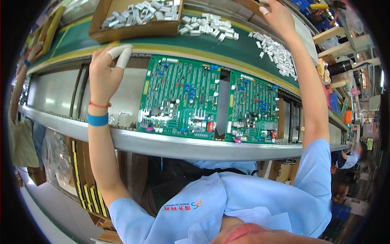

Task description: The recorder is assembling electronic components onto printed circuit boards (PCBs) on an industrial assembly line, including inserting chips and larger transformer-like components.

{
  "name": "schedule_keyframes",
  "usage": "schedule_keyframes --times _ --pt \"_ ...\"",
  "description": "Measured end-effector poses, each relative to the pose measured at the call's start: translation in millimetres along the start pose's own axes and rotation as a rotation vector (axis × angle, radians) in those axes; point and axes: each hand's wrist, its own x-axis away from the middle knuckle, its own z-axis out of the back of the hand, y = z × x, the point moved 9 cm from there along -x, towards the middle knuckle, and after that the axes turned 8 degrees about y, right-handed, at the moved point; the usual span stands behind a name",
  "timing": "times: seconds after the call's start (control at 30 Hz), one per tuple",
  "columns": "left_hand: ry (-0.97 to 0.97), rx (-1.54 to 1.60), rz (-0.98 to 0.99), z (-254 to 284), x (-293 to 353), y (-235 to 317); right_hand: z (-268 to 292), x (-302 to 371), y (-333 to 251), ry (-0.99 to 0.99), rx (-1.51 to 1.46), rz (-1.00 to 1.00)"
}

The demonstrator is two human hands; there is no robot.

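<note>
Left hand [105, 72] bends beside green board [180, 99], right hand [280, 21] stretches forward; their grip I cannot tell. White parts [208, 27] lie between.

left fingers [124, 57] bent, right fingers [264, 9] farther forward

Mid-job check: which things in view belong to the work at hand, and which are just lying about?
Likely in the work:
- left circuit board
- right circuit board
- metal rail along their near edge
- loose white parts
- cardboard box of white parts

Apparently just lying about:
- clear plastic, lower left
- yellow-handled tool, upper right
</note>
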Motion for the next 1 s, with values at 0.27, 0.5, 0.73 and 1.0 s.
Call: schedule_keyframes --times 0.27,0.5,0.73,1.0 --pt "-0.066 -0.036 -0.033 -12 -2 22 -121 -24 151 -0.615 0.088 -0.489" --pt "-0.098 0.026 -0.090 -37 -17 31 -202 -52 261 -0.398 -0.214 -0.290" --pt "-0.152 0.045 -0.055 -40 -24 64 -172 -57 160 -0.206 -0.388 -0.360" --pt "-0.362 -0.218 -0.446 -137 -57 118 -120 -32 173 0.038 -1.298 -1.037"
